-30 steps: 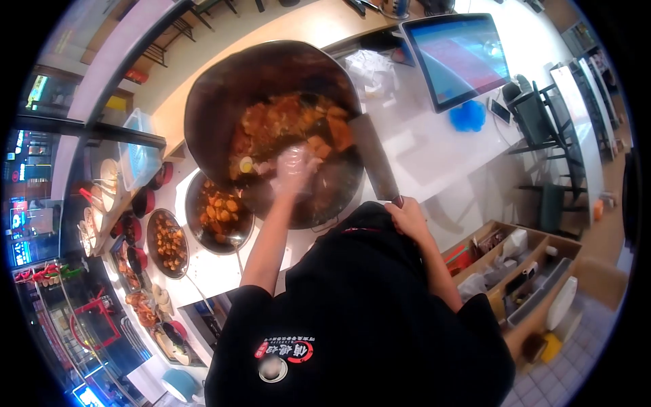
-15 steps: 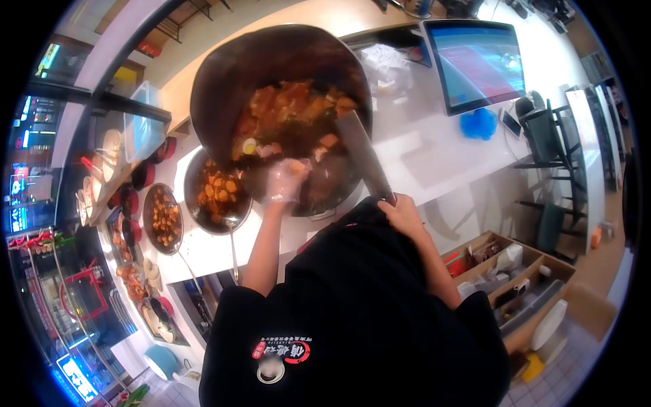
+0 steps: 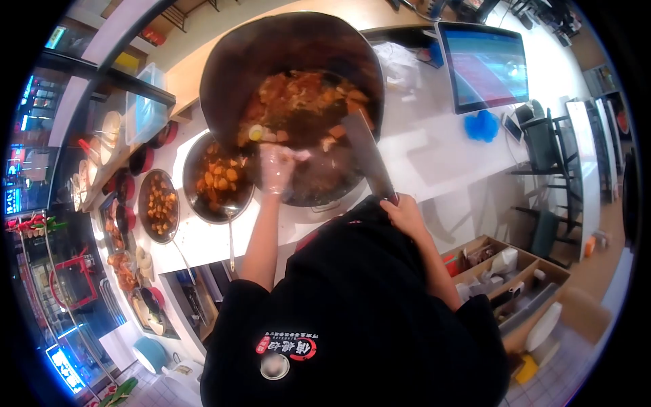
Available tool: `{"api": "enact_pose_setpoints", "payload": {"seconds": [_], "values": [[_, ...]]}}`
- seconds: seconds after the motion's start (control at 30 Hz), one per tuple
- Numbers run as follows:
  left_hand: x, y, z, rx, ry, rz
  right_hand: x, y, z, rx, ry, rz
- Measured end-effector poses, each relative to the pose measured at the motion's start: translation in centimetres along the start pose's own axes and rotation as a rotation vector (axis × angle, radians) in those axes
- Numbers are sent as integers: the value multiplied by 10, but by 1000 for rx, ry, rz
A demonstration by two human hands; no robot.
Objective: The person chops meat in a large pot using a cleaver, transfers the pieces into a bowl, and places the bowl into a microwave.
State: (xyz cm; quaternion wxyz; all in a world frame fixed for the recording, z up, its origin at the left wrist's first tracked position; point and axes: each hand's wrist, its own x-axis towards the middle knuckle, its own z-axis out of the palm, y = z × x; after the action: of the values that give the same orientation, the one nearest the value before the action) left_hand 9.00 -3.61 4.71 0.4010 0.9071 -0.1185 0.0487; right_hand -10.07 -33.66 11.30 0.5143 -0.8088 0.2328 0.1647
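While right hand [image 3: 404, 216] grips cleaver [image 3: 368, 150], left hand [image 3: 277, 167] hangs over pot [image 3: 288, 42].

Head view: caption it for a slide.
A gloved left hand reaches into a large pot of food; the right hand holds a cleaver across its rim.

"That glove [image 3: 271, 178] on the left hand [image 3: 277, 163] looks like thin clear plastic, wrinkled and shiny."

"And the cleaver's blade [image 3: 367, 148] is flat grey metal, more dull than bright. The big pot [image 3: 291, 44] looks like metal too, dark and smooth inside."

"See the ladle handle [image 3: 232, 249]? Polished metal, catching the light, over that smooth, glossy white counter [image 3: 441, 152]."

"The shirt's [image 3: 366, 305] matt black cloth, softly creased. That tub [image 3: 144, 112] looks like see-through bluish plastic."

"Glassy screen [image 3: 483, 68], though, and the drawer [image 3: 557, 273] is pale wood, fairly matt."
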Motion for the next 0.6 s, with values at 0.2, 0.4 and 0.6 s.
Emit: {"api": "enact_pose_setpoints", "payload": {"seconds": [0.2, 0.4, 0.6], "values": [[26, 13, -17, -91, -19, -326, -7, -4, 10, 31, 41, -10], [-3, 6, 15, -378, -169, -456, -3, -15, 22, 8, 15, 35], [-25, 11, 13, -577, -138, -663, 10, -63, 39, -90, -118, -41]]}}
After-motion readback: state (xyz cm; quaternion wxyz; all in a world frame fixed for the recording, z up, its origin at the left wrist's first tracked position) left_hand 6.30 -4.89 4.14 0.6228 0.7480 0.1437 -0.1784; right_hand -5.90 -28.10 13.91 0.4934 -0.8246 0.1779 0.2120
